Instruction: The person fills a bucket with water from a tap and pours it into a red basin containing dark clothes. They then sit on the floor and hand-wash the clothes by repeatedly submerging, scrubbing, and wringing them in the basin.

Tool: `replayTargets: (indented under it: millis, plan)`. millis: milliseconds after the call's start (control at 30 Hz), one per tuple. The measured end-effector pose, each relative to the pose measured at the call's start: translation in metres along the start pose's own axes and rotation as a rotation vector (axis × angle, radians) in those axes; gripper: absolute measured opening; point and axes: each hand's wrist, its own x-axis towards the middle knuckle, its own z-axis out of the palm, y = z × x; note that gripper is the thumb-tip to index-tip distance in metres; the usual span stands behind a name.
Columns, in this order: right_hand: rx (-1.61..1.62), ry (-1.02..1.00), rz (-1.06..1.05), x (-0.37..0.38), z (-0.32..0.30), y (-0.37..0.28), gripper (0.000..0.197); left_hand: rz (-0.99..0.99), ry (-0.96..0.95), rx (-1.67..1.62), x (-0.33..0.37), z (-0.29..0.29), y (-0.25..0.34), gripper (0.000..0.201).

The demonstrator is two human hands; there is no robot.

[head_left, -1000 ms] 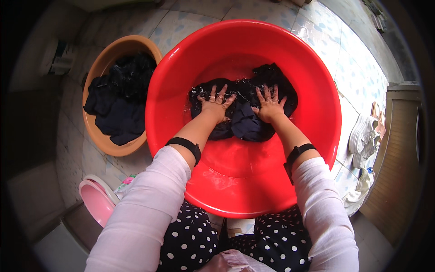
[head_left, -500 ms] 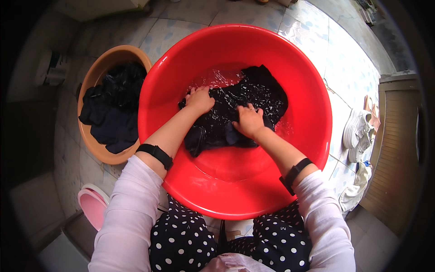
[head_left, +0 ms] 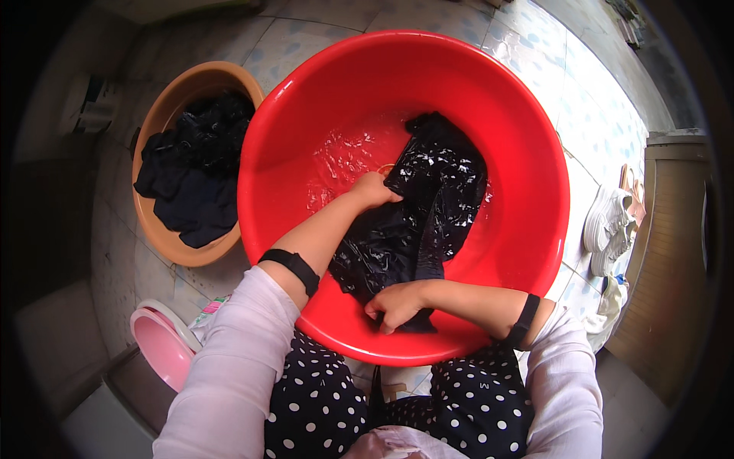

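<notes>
When compared with the picture from half a second ago, the dark garment (head_left: 397,237) shows a changed layout inside the red basin (head_left: 527,229). Its bulk lay mostly across the middle; it now runs from the far right part of the floor to the near wall, below the rim. Both hands have changed position with it.

Left hand (head_left: 373,190): located at the garment's left edge, about midway along its length. The thumb lies over the cloth and the fingers are hidden beneath, so the hand appears closed on that edge.

Right hand (head_left: 401,302): shifted from the middle of the garment to its near end, beside the basin's near wall. The fingers are curled down and appear to grip the fabric there; the exact contact of the fingertips is not visible.

Consequence, as judged: the two holds are now well apart along the cloth, which should let each hand control a separate section instead of pressing on one mass. The far portion remains unheld and looks soaked.

Shallow water (head_left: 344,153) is exposed at left of the garment. The orange basin (head_left: 187,256) stands at left of the red one and contains more dark clothes (head_left: 199,191), untouched by either hand.
</notes>
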Motion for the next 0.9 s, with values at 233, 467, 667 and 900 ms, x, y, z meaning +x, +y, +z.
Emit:
replayTargets:
  millis: [233, 467, 667, 900]
  plan:
    - [0.179, -0.393, 0.197, -0.016, 0.011, 0.020, 0.050, -0.172, -0.222, -0.869, -0.024, -0.081, -0.002, 0.035]
    - [-0.619, 1.207, 0.160, -0.013, -0.086, 0.008, 0.059, -0.396, -0.275, -0.520, -0.025, -0.050, -0.011, 0.066]
    - [-0.712, 0.848, 0.565, -0.024, -0.098, 0.059, 0.034, -0.442, 0.114, -0.665, -0.021, -0.012, -0.018, 0.045]
    - [-0.406, -0.193, 0.482, -0.068, -0.024, 0.053, 0.058, 0.237, 0.527, -1.273, -0.043, -0.070, 0.006, 0.027]
